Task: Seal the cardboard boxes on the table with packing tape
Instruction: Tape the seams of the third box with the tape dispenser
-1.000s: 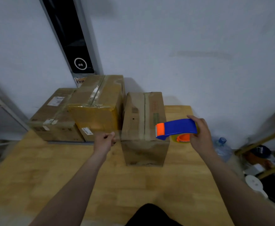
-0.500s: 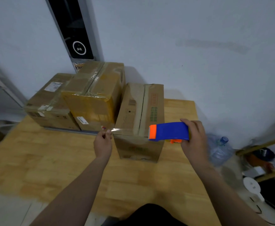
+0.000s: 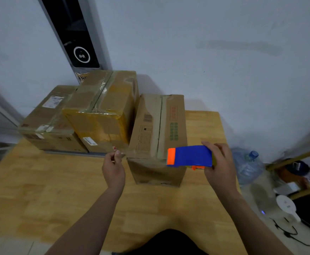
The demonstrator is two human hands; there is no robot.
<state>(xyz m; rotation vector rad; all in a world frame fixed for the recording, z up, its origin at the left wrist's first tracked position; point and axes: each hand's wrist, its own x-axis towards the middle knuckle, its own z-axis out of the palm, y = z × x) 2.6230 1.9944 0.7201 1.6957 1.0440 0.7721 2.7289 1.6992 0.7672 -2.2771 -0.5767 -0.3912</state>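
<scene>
Hands apart: your right hand gripped blue-orange tape dispenser over near edge of right cardboard box; your left hand pinched tape end left of box on wooden table.

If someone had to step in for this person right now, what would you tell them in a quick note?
Left hand: pinching the free end of the tape, near the front left corner of the nearest box.
Right hand: gripping the blue and orange tape dispenser over that box's front right edge.
Done: the yellowish box behind already shows tape along its top seam. The leftmost box is too unclear to judge.
Left: the nearest box's centre seam looks untaped; lay the strip and press it down.
</scene>
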